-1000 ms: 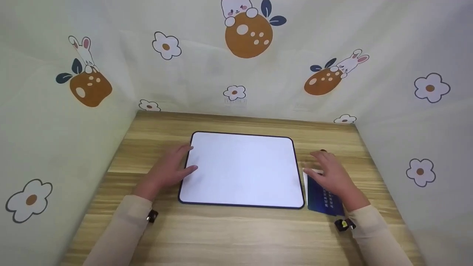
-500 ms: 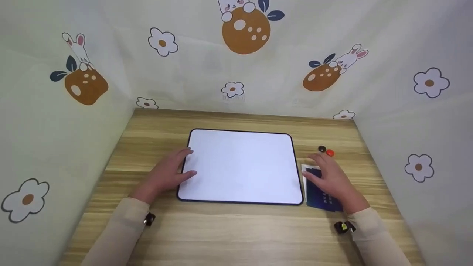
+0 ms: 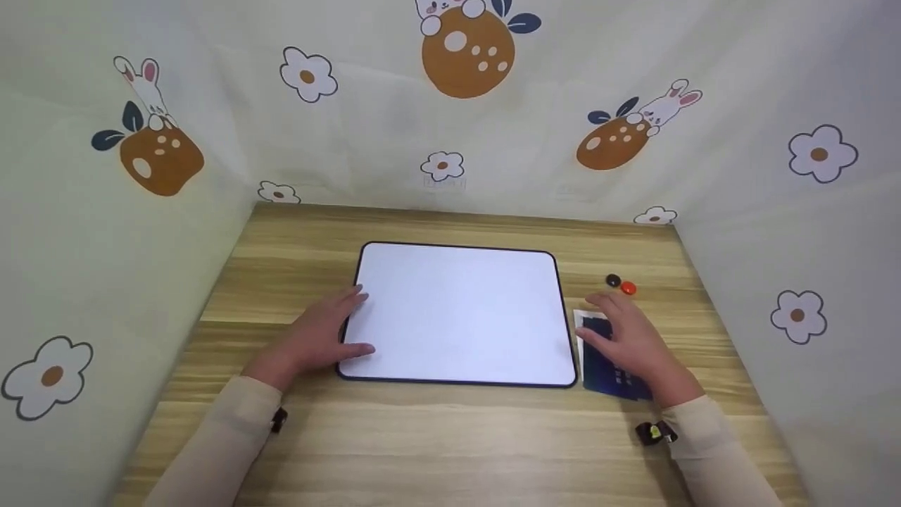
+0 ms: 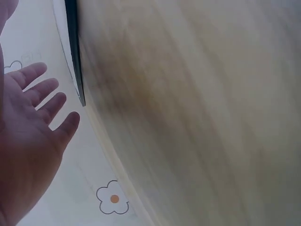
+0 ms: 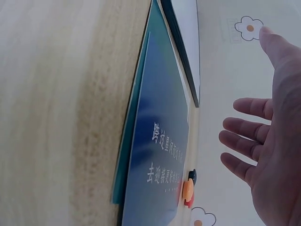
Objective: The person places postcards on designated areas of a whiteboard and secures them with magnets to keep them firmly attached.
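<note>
A white board point(image 3: 461, 313) with a dark blue rim lies flat on the table. At its left edge is my left hand point(image 3: 313, 338), fingers spread, the fingertips and thumb overlapping the edge in the head view. The left wrist view shows this hand point(image 4: 33, 127) with its fingers apart and nothing in them. My right hand point(image 3: 628, 341) hovers with loosely bent fingers over a small stack of dark blue cards point(image 3: 602, 373) beside the board. White lettering shows on the top card point(image 5: 157, 141) in the right wrist view, where the right palm point(image 5: 277, 141) holds nothing.
Beyond the right hand, a black disc point(image 3: 613, 280) and a red disc point(image 3: 628, 287) lie side by side on the wood-grain table point(image 3: 450, 443). Pale cloth printed with rabbits and flowers walls in the back point(image 3: 380, 155) and both sides.
The right hand has drawn slightly back, bringing both discs into sight. The left thumb has slid lower along the board's edge, spreading wider from the fingers. The head view has tilted slightly.
</note>
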Tool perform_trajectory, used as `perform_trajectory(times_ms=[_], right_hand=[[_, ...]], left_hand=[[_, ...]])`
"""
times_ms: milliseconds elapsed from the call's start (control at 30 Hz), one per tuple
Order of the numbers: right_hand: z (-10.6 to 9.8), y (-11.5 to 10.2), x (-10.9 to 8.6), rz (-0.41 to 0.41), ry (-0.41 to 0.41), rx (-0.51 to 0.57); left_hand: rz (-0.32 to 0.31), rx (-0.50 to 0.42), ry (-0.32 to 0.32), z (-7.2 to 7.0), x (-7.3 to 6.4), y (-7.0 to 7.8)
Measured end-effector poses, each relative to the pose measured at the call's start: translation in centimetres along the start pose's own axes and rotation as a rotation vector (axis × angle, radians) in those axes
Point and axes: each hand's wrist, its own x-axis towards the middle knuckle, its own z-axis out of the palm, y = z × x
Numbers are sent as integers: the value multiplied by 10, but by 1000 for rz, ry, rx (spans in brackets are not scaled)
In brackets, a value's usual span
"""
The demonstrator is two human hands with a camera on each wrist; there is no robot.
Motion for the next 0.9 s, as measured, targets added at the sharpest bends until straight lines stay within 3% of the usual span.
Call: perform_trajectory(times_ms=[167, 500, 900], right_hand=[[-1, -3, 2, -15, -2, -7], [-7, -9, 6, -2, -40, -17], [-10, -9, 4, 1, -60, -11]], left_hand=[[13, 49, -61, -1, -1, -1], [-15, 53, -181, -6, 2, 0], [-33, 60, -212, -5, 3, 0]])
